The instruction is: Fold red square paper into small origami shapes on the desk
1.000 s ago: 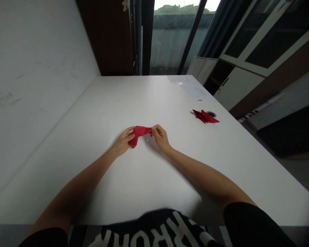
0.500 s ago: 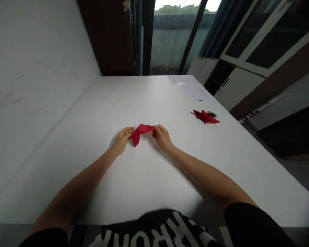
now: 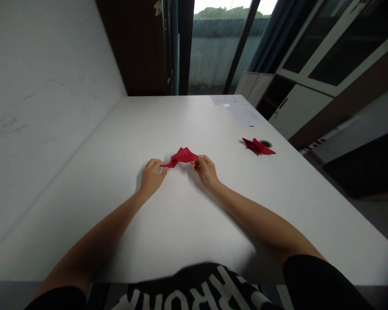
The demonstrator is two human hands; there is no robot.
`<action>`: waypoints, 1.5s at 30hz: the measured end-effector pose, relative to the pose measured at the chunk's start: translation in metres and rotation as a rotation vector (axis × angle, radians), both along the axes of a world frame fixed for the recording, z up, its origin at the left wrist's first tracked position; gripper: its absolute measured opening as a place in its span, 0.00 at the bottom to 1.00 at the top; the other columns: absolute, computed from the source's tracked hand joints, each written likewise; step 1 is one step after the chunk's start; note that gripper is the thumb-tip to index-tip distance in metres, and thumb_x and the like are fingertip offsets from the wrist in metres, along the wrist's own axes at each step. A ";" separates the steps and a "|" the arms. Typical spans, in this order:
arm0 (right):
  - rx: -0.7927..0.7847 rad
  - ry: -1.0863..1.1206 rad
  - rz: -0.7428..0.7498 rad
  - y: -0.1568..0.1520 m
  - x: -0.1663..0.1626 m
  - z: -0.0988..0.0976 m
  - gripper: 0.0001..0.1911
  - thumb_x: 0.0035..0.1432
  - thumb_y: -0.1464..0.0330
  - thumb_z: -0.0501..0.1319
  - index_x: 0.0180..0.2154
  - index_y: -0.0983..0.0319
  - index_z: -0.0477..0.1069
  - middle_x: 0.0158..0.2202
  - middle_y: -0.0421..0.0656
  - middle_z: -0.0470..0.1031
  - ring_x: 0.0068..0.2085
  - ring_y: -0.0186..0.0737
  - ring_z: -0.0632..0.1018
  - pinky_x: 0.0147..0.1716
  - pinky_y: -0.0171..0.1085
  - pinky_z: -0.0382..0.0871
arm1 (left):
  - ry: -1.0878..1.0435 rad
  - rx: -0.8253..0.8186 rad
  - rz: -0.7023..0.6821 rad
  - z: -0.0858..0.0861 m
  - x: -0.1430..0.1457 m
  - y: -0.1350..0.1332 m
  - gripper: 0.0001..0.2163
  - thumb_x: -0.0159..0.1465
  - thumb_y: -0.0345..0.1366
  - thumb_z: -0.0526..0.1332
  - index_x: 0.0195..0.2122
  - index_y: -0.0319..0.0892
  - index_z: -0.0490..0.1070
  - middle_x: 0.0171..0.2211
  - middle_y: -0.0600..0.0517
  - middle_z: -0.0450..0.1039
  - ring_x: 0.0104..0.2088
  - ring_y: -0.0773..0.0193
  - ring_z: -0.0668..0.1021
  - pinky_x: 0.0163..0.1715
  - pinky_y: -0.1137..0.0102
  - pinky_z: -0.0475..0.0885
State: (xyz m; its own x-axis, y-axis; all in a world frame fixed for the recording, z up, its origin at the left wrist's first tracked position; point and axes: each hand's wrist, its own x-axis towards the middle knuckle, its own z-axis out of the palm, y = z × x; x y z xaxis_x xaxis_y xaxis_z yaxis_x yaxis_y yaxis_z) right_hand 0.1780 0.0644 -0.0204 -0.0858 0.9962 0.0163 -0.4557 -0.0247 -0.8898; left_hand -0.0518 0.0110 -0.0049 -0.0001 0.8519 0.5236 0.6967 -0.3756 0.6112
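Observation:
A folded piece of red paper [image 3: 183, 155] stretches between my two hands above the white table [image 3: 181, 232]. Its middle bulges upward, and its left end narrows to a thin strip. My left hand [image 3: 152, 175] pinches that left end between thumb and fingers. At the other end, my right hand [image 3: 206, 170] grips the paper with the thumb on top and the fingers curled beneath. Farther right on the table lies a second folded red paper piece [image 3: 258, 146] with pointed ends.
Beside that second piece is a round cable hole [image 3: 265, 143] in the tabletop. Printed sheets [image 3: 242, 110] lie at the far right corner. A white wall [image 3: 51, 86] borders the table on the left; cabinets [image 3: 300, 105] stand beyond its right edge.
The red paper's left part has swung up from hanging down and is drawn out toward my left hand, which now pinches its tip. My right hand has barely shifted.

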 end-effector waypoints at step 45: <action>0.497 -0.834 0.161 -0.017 0.007 0.026 0.13 0.60 0.69 0.57 0.47 0.59 0.67 0.35 0.39 0.73 0.31 0.36 0.70 0.33 0.36 0.65 | 0.619 0.246 0.062 0.010 -0.003 -0.004 0.08 0.68 0.30 0.57 0.41 0.47 0.76 0.43 0.49 0.79 0.50 0.54 0.74 0.68 0.46 0.52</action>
State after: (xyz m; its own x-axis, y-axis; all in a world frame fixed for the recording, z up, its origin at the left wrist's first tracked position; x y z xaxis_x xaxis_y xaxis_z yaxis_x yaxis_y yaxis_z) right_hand 0.1849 0.0473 0.0055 -0.3942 0.8677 0.3028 0.2994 0.4327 -0.8504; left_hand -0.0545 0.0075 0.0053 0.3180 0.7157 0.6218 0.9161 -0.4009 -0.0071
